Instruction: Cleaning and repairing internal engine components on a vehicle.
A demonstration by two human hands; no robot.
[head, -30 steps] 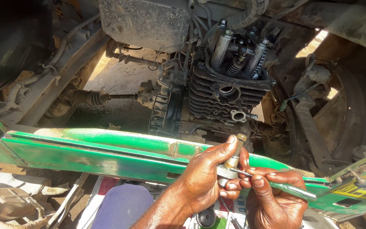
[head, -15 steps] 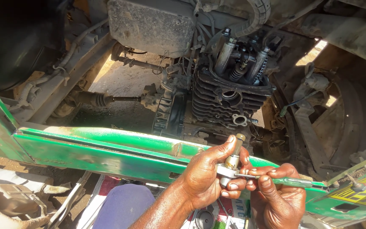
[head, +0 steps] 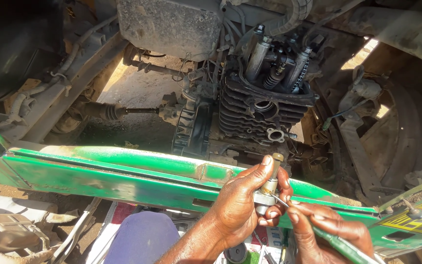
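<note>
- A small metal spark-plug-like fitting [head: 268, 188] was held upright at about 5 o'clock in the view, just in front of the green body panel [head: 123, 171].
- The left hand [head: 242, 210] was closed around the fitting's lower body, thumb and fingers wrapped tight, with only the capped tip left showing above.
- The right hand [head: 328, 234] was closed on a green-handled tool [head: 343, 244], whose thin metal tip was laid against the fitting's middle.
- The fitting was judged light, rigid and possibly greasy, so best gripped low on its wider metal body rather than at the narrow tip.
- Farther off, at 12 o'clock, a finned engine cylinder [head: 260, 112] with exposed valve springs was seen, well apart from both hands.
</note>
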